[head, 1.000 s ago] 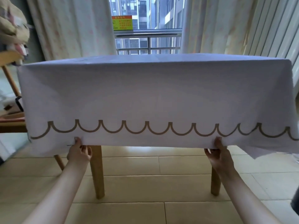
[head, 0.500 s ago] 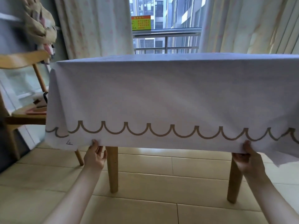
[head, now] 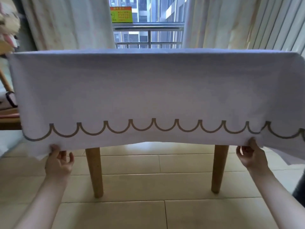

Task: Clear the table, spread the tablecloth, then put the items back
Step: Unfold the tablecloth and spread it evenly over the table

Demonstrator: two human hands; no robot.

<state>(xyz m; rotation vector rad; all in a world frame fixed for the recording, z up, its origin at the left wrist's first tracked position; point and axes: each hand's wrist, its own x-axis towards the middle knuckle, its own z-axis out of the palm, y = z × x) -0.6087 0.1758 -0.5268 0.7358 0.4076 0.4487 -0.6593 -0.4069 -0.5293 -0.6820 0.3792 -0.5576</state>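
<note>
Tablecloth (head: 148, 90) is on, draped over the whole worktop and hanging down the near side across the middle of the frame. This looks like the spreading step, at the squaring-up stage.

Left hand (head: 58, 162), lower left, pinches the bottom hem between thumb and fingers (head: 54, 148). Right hand (head: 250, 156), lower right, has the same kind of pinch on the hem, spare fingers loosely curled. The hem isn't level: it sits lower by the left hand and higher across the middle.

The fabric is pale lilac-white, matte and smooth, with hardly a crease. A tan scalloped line (head: 153, 128) of linked half-circles runs just above the hem. Below it are two round wooden legs (head: 94, 171) on glossy beige floor tiles (head: 156, 179).

The next move calls for a gentle, matched pull from both hands until those scallops run straight, then a release. The top is seen almost edge-on, so I can't tell whether it lies flat or hangs evenly at the far side. That's worth checking before anything goes back.
</note>
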